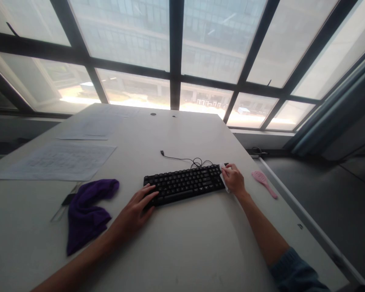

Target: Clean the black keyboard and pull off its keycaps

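A black keyboard [185,182] lies slightly slanted on the white table. My left hand [140,207] holds its left end, the fingers stretched over the keys and the thumb at the near edge. At the opposite end, my right hand [233,180] is closed on a white tissue [224,181], pressed against the keyboard's right edge. Part of the tissue is hidden behind the fingers. Behind the keyboard, its thin black cable [182,158] lies loosely looped, with the plug [162,153] toward the left.
Left of my left forearm lies a crumpled purple cloth [89,211], partly over a dark-and-clear object [67,200]. Printed sheets [57,160] spread across the far left. A pink hairbrush [264,183] rests near the table's right edge. Windows [176,48] stand beyond the table [194,243].
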`<control>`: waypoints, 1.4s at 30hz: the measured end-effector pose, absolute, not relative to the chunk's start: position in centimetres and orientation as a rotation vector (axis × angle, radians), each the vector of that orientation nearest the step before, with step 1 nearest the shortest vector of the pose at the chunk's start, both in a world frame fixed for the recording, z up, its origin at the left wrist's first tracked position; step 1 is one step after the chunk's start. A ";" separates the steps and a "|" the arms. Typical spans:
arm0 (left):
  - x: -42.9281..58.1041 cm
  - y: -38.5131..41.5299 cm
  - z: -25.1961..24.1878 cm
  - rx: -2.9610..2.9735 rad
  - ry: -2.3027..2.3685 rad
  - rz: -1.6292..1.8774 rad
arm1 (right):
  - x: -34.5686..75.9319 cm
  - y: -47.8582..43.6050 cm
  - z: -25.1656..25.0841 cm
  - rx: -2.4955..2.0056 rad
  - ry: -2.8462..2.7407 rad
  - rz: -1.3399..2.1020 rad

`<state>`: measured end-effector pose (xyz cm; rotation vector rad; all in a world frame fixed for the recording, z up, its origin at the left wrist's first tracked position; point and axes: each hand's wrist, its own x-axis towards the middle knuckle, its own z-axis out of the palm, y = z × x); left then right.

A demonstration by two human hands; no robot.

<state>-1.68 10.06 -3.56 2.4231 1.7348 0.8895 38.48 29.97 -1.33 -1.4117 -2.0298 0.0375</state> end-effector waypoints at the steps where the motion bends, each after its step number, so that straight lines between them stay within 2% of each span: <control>1: -1.6 10.0 -3.5 2.421 1.735 0.894 | 38.6 29.9 -1.4 -1.419 -2.039 0.014; 7: -1.6 10.1 -3.5 2.427 1.730 0.906 | 40.5 30.7 -1.9 -1.396 -1.992 0.043; 16: -2.0 10.2 -4.0 2.450 1.725 0.911 | 41.7 30.8 -1.5 -1.346 -1.703 -0.122; 23: -2.0 10.2 -4.0 2.450 1.719 0.917 | 39.6 30.1 -2.0 -1.132 -2.013 0.128; 37: -2.0 10.1 -4.1 2.446 1.730 0.907 | 41.5 30.9 -2.5 -1.447 -1.825 -0.017; 42: -2.0 10.2 -4.1 2.440 1.730 0.904 | 41.6 30.8 -1.8 -1.328 -1.720 -0.075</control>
